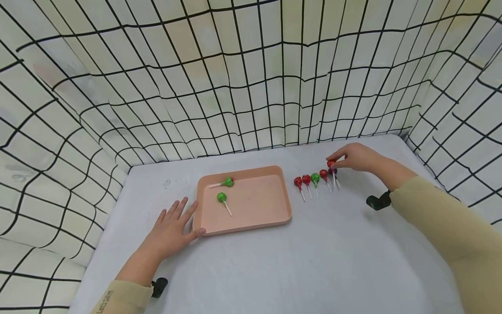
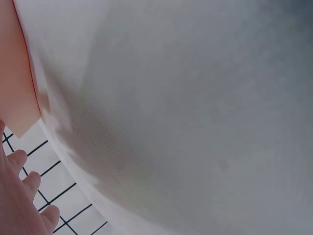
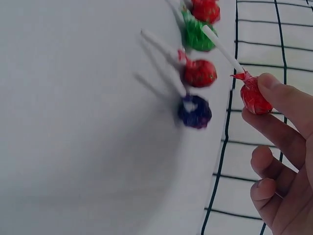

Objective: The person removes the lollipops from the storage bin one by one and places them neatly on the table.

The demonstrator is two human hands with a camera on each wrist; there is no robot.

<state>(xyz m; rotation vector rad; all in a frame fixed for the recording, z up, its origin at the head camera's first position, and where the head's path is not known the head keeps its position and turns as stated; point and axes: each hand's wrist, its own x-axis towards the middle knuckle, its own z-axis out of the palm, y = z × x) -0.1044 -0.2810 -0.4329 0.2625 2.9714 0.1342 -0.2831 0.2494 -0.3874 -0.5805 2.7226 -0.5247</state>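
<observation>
My right hand (image 1: 358, 157) pinches a red-wrapped lollipop (image 3: 255, 96) by its head between thumb and forefinger, stick pointing away from the palm. The held lollipop is above the table, over a dark purple lollipop (image 3: 194, 111) at the right end of a row. Leftward in that row lie a red lollipop (image 1: 323, 174), a green lollipop (image 1: 315, 178) and two more red ones, sticks toward me. Spread out, my left hand (image 1: 171, 233) has its thumb at the near left corner of a pink tray (image 1: 243, 228). Two green lollipops (image 1: 222, 197) lie inside the tray.
A white cloth covers the table (image 1: 274, 266). Black-lined white grid walls (image 1: 251, 78) rise behind it and at both sides. Dark wrist devices (image 1: 378, 201) jut from beneath both sleeves.
</observation>
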